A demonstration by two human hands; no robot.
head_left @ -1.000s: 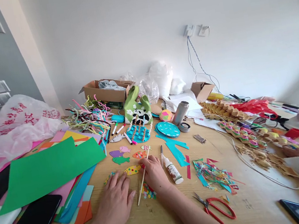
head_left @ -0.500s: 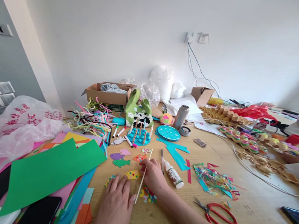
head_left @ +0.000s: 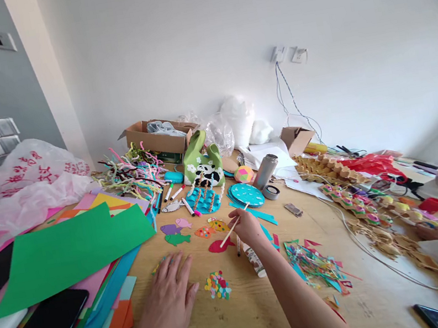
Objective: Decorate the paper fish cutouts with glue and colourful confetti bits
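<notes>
My right hand [head_left: 248, 227] is closed on a thin wooden stick [head_left: 228, 236], whose lower end reaches over a red paper fish [head_left: 218, 246]. Flat on the table, fingers spread, lies my left hand [head_left: 169, 292], partly covering a blue fish [head_left: 158, 265]. Beyond the right hand's fingertips are a dotted yellow fish [head_left: 217, 224] and a dotted orange fish [head_left: 204, 232]. Green [head_left: 178, 239], purple [head_left: 171, 229] and pink [head_left: 184, 223] fish lie to their left. Between my hands is a heap of small coloured paper dots [head_left: 217, 286]. My right forearm partly hides a white glue bottle [head_left: 255, 261].
Green paper [head_left: 77, 249] covers other sheets at the left. Paper scraps [head_left: 317, 262] lie right of my forearm. At the back stand a panda bag [head_left: 202, 164], a metal flask [head_left: 266, 171] and a cardboard box [head_left: 160, 137]. Another person's hand [head_left: 436, 231] is at the far right.
My right hand has moved right and away from me with the stick. The yellow fish now lies beside the orange one, and the red fish shows. My left hand has stayed nearly in place.
</notes>
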